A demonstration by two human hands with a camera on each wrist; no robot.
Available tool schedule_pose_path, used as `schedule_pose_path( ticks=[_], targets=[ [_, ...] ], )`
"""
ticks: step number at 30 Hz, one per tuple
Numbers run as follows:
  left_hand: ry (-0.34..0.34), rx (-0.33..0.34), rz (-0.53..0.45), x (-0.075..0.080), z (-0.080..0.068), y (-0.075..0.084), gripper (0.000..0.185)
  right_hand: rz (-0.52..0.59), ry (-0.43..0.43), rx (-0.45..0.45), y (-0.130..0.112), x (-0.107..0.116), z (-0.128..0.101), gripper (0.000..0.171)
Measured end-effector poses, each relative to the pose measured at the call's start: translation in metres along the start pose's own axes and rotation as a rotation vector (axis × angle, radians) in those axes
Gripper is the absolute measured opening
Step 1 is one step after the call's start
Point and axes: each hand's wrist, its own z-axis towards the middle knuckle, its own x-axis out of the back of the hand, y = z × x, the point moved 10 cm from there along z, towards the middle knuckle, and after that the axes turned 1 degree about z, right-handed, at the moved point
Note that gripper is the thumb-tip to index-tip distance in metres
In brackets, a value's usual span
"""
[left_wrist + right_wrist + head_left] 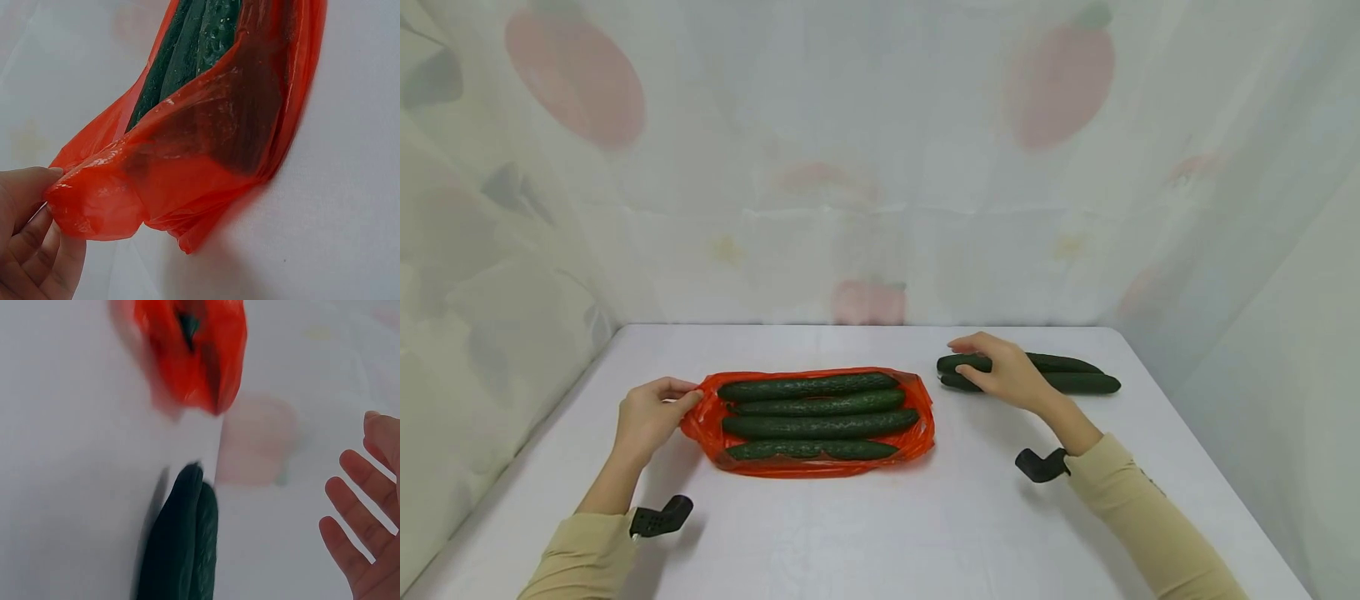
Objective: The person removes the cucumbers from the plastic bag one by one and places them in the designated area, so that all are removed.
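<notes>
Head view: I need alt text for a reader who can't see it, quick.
A person's left hand pinches the edge of a red plastic bag holding four cucumbers on a white table. The right hand reaches over two loose cucumbers lying to the bag's right.

white table (880,533), pale fruit-print curtain (865,167) behind

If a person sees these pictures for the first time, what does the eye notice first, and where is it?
The eye goes first to the bright red plastic bag lying mid-table, with four dark green cucumbers side by side in it. The left hand pinches the bag's left edge. To the right, the right hand is over two more cucumbers lying on the white table.
</notes>
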Motion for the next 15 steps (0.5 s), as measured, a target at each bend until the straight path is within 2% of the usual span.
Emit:
schedule_pose_path(
  ticks=[15],
  targets=[
    [-0.011,0.004,-0.006,0.002,0.0,0.002,0.036,0.144,-0.074,0.097,-0.07,-0.049,0.03,0.034]
  ],
)
